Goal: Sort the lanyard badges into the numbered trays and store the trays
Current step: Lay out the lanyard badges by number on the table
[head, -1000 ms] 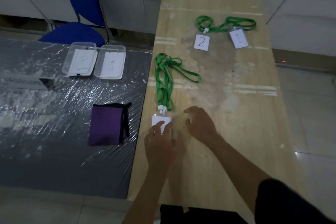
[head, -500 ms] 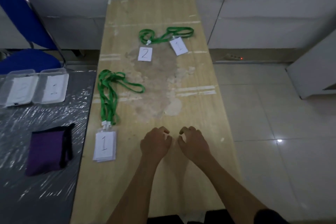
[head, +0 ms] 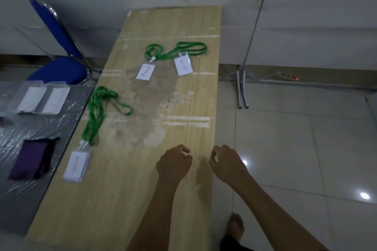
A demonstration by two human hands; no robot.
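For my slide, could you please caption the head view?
Empty left hand and right hand hover over wooden table; green-lanyard paper badges unsorted.

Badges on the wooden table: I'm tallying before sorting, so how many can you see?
3 faces show: a badge marked 1 near the table's left edge, atop a small stack that may hide more; a badge marked 2 farther back; another marked 1 to its right.
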